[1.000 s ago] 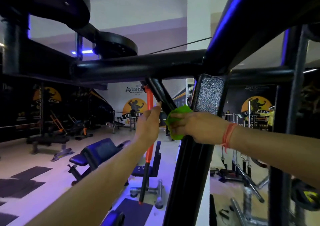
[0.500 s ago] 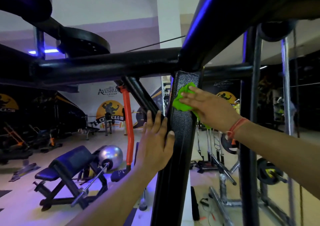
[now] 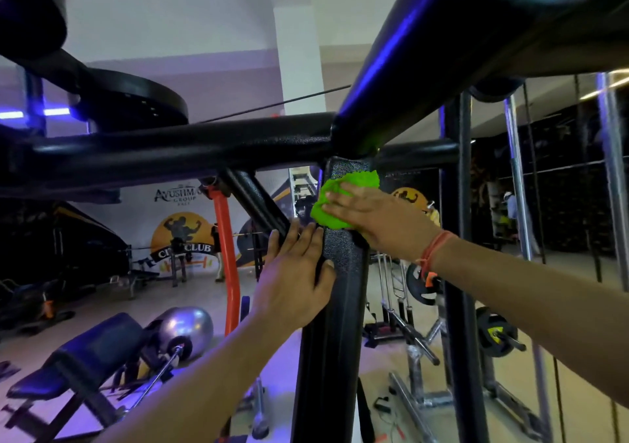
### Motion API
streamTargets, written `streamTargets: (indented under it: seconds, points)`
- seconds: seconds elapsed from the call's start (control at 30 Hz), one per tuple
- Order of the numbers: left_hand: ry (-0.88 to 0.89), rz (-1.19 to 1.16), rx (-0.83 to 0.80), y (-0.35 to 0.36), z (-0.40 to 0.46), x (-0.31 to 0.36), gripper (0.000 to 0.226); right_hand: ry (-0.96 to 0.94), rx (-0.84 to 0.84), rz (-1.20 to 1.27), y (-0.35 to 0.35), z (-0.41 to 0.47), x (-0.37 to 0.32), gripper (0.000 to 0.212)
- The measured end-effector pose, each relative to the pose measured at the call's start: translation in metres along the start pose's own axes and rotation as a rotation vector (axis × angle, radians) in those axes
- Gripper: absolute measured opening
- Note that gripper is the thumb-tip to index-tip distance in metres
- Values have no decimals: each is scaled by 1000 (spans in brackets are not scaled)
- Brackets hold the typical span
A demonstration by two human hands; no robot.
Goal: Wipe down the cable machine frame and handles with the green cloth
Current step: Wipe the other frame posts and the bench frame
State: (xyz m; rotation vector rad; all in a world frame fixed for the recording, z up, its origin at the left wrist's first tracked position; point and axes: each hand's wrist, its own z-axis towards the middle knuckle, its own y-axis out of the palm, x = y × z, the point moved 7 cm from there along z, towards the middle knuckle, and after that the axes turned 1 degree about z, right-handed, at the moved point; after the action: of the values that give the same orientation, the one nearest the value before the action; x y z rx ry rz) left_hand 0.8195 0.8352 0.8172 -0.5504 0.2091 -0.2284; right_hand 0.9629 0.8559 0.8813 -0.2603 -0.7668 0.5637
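While the weight bench (image 3: 78, 361) and silver ball (image 3: 185, 323) are sitting idle on the far left floor, the person is bracing the left hand (image 3: 292, 279) flat against the black upright post (image 3: 335, 323), fingers straight and spread, probably to steady themselves. Just right and higher, the right hand (image 3: 377, 218) is pressing the green cloth (image 3: 343, 201) onto the post beneath the crossbar joint (image 3: 354, 136), fingers laid flat over it, likely for firm scrubbing contact.
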Motion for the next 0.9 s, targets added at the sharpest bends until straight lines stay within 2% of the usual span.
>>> streamTargets:
  seconds: [0.03, 0.07, 0.13, 0.17, 0.2, 0.27, 0.33, 0.43, 0.47, 0.57, 0.6, 0.7, 0.73, 0.83, 0.9]
  points:
    - [4, -8, -9, 1, 0, -1, 72, -22, 29, -16, -7, 2, 7, 59]
    - [6, -20, -17, 2, -1, -2, 72, 48, 64, 2, -11, 4, 18, 58]
    - [11, -46, -25, 3, -4, -2, 72, 310, 131, 105, -11, 2, 31, 62]
    - [17, -60, -25, 4, -7, -3, 71, 376, 138, 136, -4, 0, 26, 66]
    - [26, -72, -26, 6, -11, -4, 70, 370, 126, 141, 5, -4, 16, 71]
    - [44, -75, -22, 8, -21, -8, 66, 222, 57, 122, 20, -15, -8, 76]
    - [48, -73, -11, 12, -32, -13, 62, 153, 64, 103, 19, -21, -5, 72]
    - [32, -120, -11, 22, -54, -16, 60, 379, 157, 164, 28, -32, -10, 66]
    - [19, -156, -11, 26, -62, -15, 60, 344, 147, 152, 36, -35, -26, 66]
    - [-44, -344, -39, 40, -85, -9, 60, 47, 1, 72, 57, -50, -60, 72]
    - [-72, -414, -64, 46, -91, -7, 59, 38, 15, 72, 54, -50, -53, 70]
    - [-162, -580, -98, 62, -104, -7, 60, 275, 74, 142, 56, -54, -37, 57]
    - [-195, -630, -95, 66, -108, -8, 60, 275, 60, 142, 63, -59, -45, 58]
    - [-291, -744, -86, 75, -125, -8, 60, 37, -75, 76, 79, -79, -73, 65]
    - [-354, -790, -99, 80, -139, -8, 58, 8, -53, 43, 70, -77, -61, 60]
